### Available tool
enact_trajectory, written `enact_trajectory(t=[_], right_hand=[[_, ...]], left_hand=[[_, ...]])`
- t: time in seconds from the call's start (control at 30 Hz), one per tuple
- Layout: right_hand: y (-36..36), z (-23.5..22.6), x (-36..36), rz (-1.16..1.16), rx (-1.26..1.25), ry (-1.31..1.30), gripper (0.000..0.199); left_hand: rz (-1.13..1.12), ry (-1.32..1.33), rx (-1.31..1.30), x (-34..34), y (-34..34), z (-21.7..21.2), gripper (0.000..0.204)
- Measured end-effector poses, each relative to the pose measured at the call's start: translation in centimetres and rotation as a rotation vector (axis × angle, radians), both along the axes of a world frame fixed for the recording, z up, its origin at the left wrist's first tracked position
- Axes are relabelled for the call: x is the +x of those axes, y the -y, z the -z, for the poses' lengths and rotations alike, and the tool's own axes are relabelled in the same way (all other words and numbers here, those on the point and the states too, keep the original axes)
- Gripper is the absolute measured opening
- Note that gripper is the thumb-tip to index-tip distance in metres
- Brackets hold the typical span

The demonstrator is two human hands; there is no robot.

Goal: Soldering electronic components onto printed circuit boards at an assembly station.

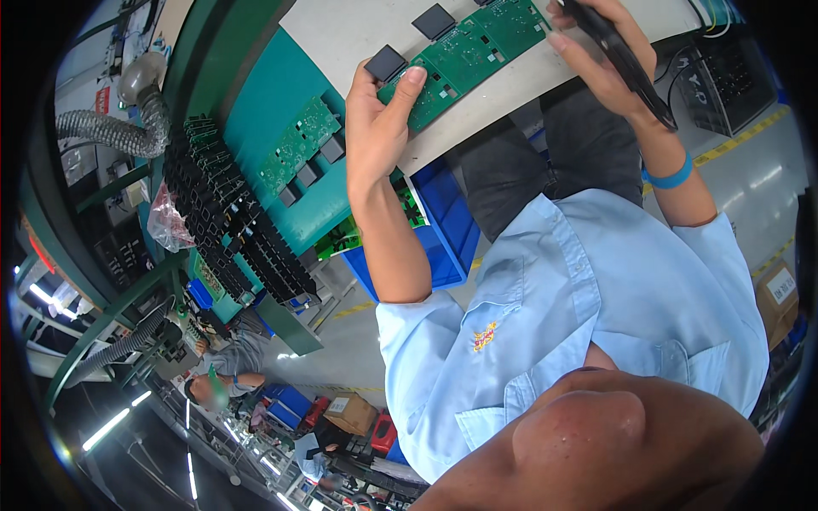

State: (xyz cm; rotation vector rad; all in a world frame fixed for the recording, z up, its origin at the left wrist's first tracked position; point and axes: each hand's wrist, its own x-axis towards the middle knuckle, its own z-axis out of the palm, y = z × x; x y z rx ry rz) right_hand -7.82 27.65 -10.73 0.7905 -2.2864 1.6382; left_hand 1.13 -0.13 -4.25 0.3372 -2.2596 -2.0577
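A long green circuit board panel (460,58) lies slanted over the pale work surface, with dark square parts (434,22) standing out along its far edge. Closed round its left end is my left hand (377,128), thumb on top, beside one of those squares. My right hand (601,81) is at the panel's right end, its fingers curled round a long, flat black object (626,64). I cannot make out what kind of object this is. The right fingertips come close to the panel; whether they touch it is unclear.
A second green board panel (302,145) rests on the teal mat (247,111) to the left, next to a black slotted rack (243,221). Below the bench is a blue bin (452,230) with green boards. A dark crate (724,89) stands right; other people work farther off.
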Motion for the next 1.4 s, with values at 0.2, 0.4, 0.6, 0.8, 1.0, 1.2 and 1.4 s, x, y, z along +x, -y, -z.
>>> enact_trajectory(t=[0.2, 0.4, 0.6, 0.8, 1.0, 1.2, 1.4], right_hand=[[0.7, -4.3, 4.5, -0.234, -0.241, -0.150, 0.038], [0.2, -3.5, 5.8, -0.378, -0.133, -0.177, 0.038], [0.3, -3.2, 6.0, -0.415, -0.062, -0.152, 0.039], [0.4, -3.3, 6.1, -0.404, -0.048, -0.152, 0.038], [0.4, -3.4, 6.1, -0.408, -0.042, -0.138, 0.038], [0.4, -3.3, 5.9, -0.403, -0.045, -0.154, 0.038], [-0.3, -3.7, 4.5, -0.335, -0.138, -0.220, 0.036]], left_hand=[[0.039, -0.034, -0.104, 0.4, 0.6, 0.4, 0.033], [0.007, -0.019, -0.114, 0.1, 0.2, 0.5, 0.033], [0.003, -0.032, -0.075, 0.1, 0.2, 0.7, 0.033], [0.011, -0.009, -0.087, 0.1, 0.3, 0.6, 0.032], [-0.002, -0.024, -0.072, 0.2, 0.2, 0.6, 0.032], [0.017, -0.029, -0.053, 0.0, 0.4, 1.0, 0.032], [0.008, -0.008, -0.069, 0.1, 0.4, 0.6, 0.031]])
